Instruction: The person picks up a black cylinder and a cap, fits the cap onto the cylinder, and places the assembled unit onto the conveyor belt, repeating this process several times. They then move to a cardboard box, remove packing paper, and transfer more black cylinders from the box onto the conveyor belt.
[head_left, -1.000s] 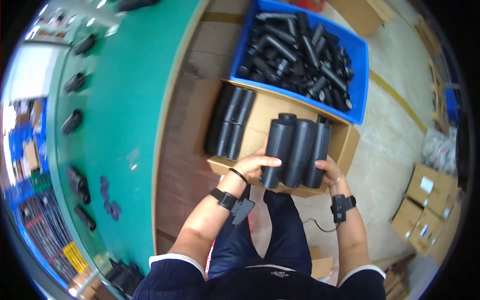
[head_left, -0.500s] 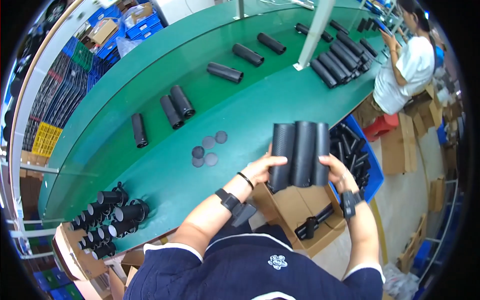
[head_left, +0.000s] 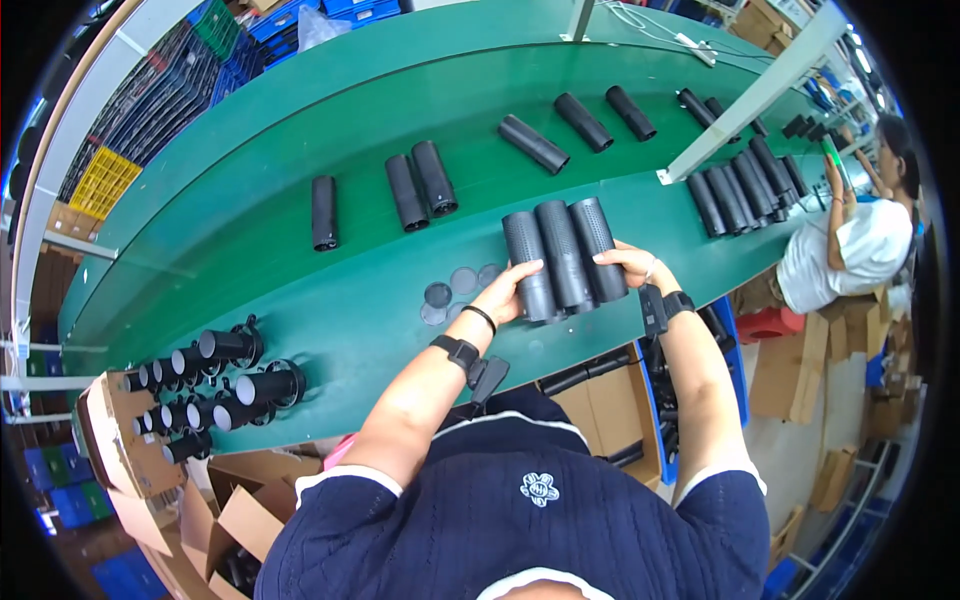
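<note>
Side by side between my two hands is a row of three black cylinders (head_left: 567, 258) with dotted, mesh-like upper parts. My left hand (head_left: 512, 290) is closed on the left end of the row, thumb across the front. Around the right end, my right hand (head_left: 632, 262) is closed with its thumb on the outermost cylinder. The row is tilted over the green table (head_left: 350, 330); whether its lower ends touch the surface I cannot tell. Several flat dark discs (head_left: 463, 280) lie just left of my left hand, partly covered by it.
Black cylinders (head_left: 405, 192) lie spaced along the green belt (head_left: 270, 190), and more are heaped (head_left: 745, 190) by a metal post (head_left: 755, 95). Cups with shiny ends (head_left: 270, 388) crowd the left. Below right are a carton (head_left: 600, 400) and a blue bin (head_left: 738, 370). A co-worker (head_left: 850, 240) is at far right.
My hands have carried the three cylinders forward, away from my body and over the table. The view has swung right, so the belt and table appear shifted.
</note>
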